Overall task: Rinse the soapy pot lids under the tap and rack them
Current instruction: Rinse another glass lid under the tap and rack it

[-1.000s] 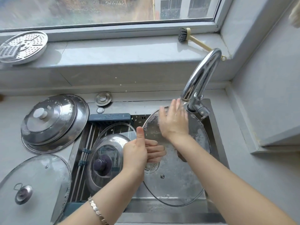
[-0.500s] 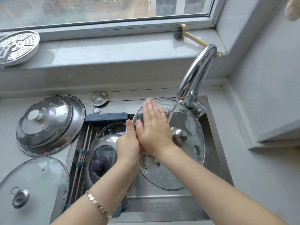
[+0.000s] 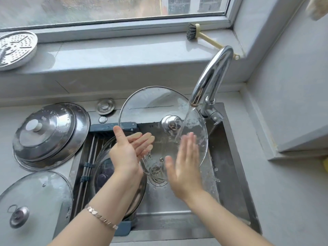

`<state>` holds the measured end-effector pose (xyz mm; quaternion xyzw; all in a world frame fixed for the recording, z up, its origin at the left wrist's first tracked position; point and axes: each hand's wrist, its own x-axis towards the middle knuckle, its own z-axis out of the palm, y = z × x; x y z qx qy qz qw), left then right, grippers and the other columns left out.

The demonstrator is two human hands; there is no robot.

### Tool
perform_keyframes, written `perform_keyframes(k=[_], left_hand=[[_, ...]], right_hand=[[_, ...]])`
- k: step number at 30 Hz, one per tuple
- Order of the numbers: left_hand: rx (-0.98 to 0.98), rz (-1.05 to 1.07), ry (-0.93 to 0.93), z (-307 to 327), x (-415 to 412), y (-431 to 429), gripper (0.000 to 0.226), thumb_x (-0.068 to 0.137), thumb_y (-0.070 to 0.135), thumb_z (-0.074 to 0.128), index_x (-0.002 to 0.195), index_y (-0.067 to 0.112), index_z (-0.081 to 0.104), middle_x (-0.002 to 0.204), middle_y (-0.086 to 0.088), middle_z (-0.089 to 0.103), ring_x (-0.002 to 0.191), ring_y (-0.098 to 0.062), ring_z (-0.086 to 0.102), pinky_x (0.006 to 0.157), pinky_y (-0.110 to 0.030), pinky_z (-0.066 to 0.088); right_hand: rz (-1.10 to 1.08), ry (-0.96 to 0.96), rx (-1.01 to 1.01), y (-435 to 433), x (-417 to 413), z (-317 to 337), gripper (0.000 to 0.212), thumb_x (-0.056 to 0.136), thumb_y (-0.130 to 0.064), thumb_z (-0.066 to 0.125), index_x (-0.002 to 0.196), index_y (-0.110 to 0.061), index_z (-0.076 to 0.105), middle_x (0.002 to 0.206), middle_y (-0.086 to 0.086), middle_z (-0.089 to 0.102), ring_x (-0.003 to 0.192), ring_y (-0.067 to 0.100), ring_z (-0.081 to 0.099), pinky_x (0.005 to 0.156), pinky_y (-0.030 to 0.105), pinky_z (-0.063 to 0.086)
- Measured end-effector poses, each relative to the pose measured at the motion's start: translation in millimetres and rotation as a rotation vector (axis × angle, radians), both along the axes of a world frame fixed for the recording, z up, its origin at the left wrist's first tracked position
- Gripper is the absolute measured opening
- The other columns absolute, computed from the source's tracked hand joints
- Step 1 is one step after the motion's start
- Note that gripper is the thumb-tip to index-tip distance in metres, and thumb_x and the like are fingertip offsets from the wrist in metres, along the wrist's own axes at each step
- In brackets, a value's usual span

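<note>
Wet glass lid (image 3: 159, 110) stands tilted under the running tap (image 3: 213, 75).

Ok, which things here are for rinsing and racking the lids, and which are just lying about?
In the job: large glass lid with a steel knob, chrome tap, left hand, right hand, blue-ended rod rack, dark-knobbed glass lid on it, stacked steel lids, glass lid on the counter.
Lying about: dark-bristled brush, perforated round steamer plate, small round steel plug.

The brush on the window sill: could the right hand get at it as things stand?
Probably yes: the right hand holds nothing, and the brush lies uncovered; only the tap spout rises partly between them.
</note>
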<state>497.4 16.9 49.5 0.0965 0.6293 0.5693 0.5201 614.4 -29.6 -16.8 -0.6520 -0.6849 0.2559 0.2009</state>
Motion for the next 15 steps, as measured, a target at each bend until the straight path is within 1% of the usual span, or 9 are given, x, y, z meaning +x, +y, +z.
perform_keyframes(k=[2,3,6,7,9,11,12,13,15], left_hand=[[-0.008,0.012,-0.011,-1,3,-1,0.06,0.095,0.054,0.029,0.084,0.001,0.056,0.059,-0.008,0.071,0.056,-0.019,0.071,0.05,-0.024,0.056],[-0.01,0.018,-0.012,-2,4,-2,0.06,0.095,0.054,0.029,0.084,0.001,0.056,0.059,-0.008,0.071,0.056,-0.019,0.071,0.052,-0.025,0.057],[-0.015,0.037,-0.004,-3,4,-5,0.06,0.094,0.054,0.03,0.082,0.001,0.056,0.059,-0.008,0.071,0.056,-0.019,0.071,0.053,-0.026,0.057],[-0.02,0.043,0.0,-3,4,-5,0.06,0.094,0.054,0.031,0.082,0.001,0.056,0.059,-0.008,0.071,0.056,-0.02,0.071,0.052,-0.026,0.057],[-0.035,0.047,0.003,-3,4,-5,0.06,0.094,0.054,0.031,0.082,0.001,0.056,0.058,-0.008,0.071,0.056,-0.019,0.071,0.052,-0.026,0.057],[-0.051,0.057,-0.009,-3,3,-6,0.059,0.095,0.054,0.031,0.081,0.002,0.056,0.057,-0.008,0.071,0.055,-0.019,0.07,0.054,-0.027,0.057],[-0.056,0.063,-0.017,-3,3,-6,0.059,0.095,0.054,0.031,0.081,0.002,0.055,0.056,-0.008,0.07,0.053,-0.019,0.07,0.053,-0.026,0.057],[-0.062,0.067,-0.024,-3,2,-7,0.059,0.094,0.054,0.031,0.08,0.002,0.055,0.055,-0.008,0.07,0.052,-0.018,0.07,0.051,-0.026,0.056],[-0.079,0.065,-0.031,-4,0,-9,0.059,0.094,0.054,0.031,0.079,0.002,0.055,0.055,-0.008,0.07,0.051,-0.018,0.069,0.047,-0.023,0.055]], right_hand=[[0.103,-0.061,0.097,-7,-7,1,0.078,0.09,-0.06,0.003,0.144,-0.007,-0.014,0.152,0.013,-0.021,0.141,0.018,-0.024,0.114,0.033,-0.013],[0.066,-0.055,0.069,-2,-4,2,0.079,0.089,-0.061,0.003,0.144,-0.008,-0.016,0.152,0.011,-0.023,0.14,0.017,-0.025,0.115,0.031,-0.016],[-0.193,0.002,-0.183,25,14,7,0.08,0.085,-0.057,0.001,0.142,-0.006,-0.021,0.152,0.011,-0.027,0.139,0.016,-0.027,0.114,0.029,-0.017],[-0.209,0.009,-0.209,26,15,11,0.08,0.085,-0.056,0.001,0.142,-0.005,-0.021,0.152,0.011,-0.028,0.139,0.017,-0.027,0.113,0.028,-0.017],[-0.076,-0.009,-0.167,14,4,15,0.08,0.086,-0.061,-0.002,0.14,-0.007,-0.026,0.148,0.009,-0.036,0.136,0.017,-0.034,0.112,0.028,-0.021],[0.08,-0.027,-0.124,-2,-2,15,0.084,0.081,-0.068,-0.003,0.136,-0.011,-0.032,0.143,0.004,-0.043,0.133,0.013,-0.039,0.111,0.026,-0.024],[0.097,-0.028,-0.121,-1,0,14,0.085,0.079,-0.07,-0.002,0.135,-0.013,-0.033,0.143,0.003,-0.043,0.133,0.012,-0.039,0.111,0.026,-0.024],[0.058,-0.034,-0.136,6,5,11,0.086,0.081,-0.071,0.0,0.136,-0.013,-0.031,0.145,0.003,-0.04,0.135,0.012,-0.036,0.112,0.027,-0.022],[-0.117,-0.018,-0.215,25,17,7,0.081,0.089,-0.063,0.007,0.143,-0.009,-0.022,0.152,0.008,-0.028,0.14,0.016,-0.027,0.116,0.032,-0.015]])
